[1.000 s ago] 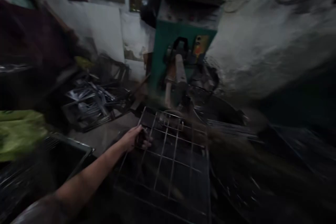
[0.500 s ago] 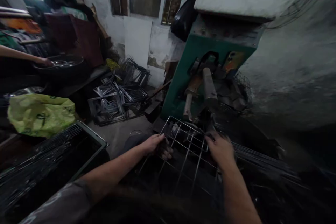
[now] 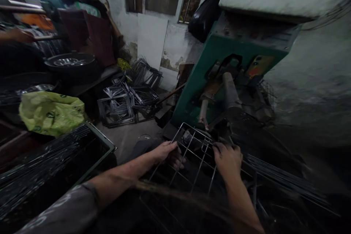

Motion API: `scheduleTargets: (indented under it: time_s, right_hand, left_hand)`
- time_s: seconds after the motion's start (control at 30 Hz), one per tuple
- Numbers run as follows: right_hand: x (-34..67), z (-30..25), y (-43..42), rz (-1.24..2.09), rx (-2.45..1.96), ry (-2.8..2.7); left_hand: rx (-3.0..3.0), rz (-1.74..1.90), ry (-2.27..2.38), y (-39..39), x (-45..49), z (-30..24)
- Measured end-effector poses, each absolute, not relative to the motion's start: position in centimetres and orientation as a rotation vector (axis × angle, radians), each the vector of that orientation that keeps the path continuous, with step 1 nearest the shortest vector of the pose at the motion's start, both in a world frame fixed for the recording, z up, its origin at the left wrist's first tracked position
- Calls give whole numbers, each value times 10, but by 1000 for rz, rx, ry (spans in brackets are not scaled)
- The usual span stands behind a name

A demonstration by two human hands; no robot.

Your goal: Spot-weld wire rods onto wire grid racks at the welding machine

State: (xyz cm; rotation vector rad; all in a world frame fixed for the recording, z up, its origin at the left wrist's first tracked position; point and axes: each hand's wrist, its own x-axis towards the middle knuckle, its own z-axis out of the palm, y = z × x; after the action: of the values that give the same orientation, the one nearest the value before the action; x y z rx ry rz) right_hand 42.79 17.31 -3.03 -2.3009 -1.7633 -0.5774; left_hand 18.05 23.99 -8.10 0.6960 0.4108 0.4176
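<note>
A wire grid rack (image 3: 192, 153) lies in front of me, its far end under the arm of a green machine (image 3: 219, 69). My left hand (image 3: 167, 152) is closed round the rack's left edge wire. My right hand (image 3: 227, 157) grips the rack near its far right part, fingers curled over the wires. The machine's metal arms (image 3: 229, 93) reach down just beyond the rack.
A tray of long thin wire rods (image 3: 49, 164) stands at my left, with a yellow-green plastic bag (image 3: 52, 111) behind it. Bent wire frames (image 3: 128, 97) are heaped on the floor. More rods (image 3: 282, 177) lie at the right. Another person's hand (image 3: 16, 36) shows far left.
My right hand has come in and taken hold of the rack. My view has swung left and up, bringing the tray, bag and frames into sight. The left hand keeps its grip.
</note>
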Motion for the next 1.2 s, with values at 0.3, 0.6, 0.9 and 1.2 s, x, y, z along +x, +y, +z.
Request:
scheduleTargets:
  time_s: [0.3, 0.6, 0.9, 1.2]
  right_hand:
    - [436, -24, 183, -596, -2186, -1751]
    - [447, -14, 211, -635, -2145, -1809]
    - [455, -14, 217, -627, -2222, -1771]
    - [446, -8, 219, -469, -2247, -1702]
  left_hand:
    - [705, 508, 395, 242, 186, -75]
    - [701, 567, 385, 255, 201, -73]
    - [731, 567, 401, 260, 209, -72]
    - [708, 572, 436, 257, 212, -71]
